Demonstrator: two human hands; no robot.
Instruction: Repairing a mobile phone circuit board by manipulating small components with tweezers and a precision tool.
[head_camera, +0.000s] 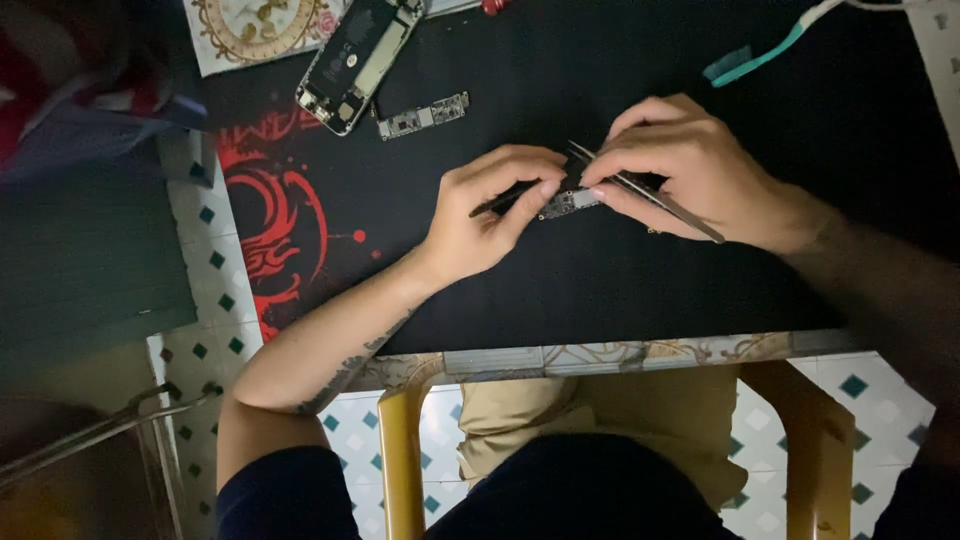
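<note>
The scene was dim, with light falling mainly on the middle; the edges sank into shadow, slightly soft, without glare.

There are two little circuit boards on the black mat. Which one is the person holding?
The small circuit board pinched between the left hand and right hand, beside the tweezers. The other circuit board lies untouched next to the opened phone.
</note>
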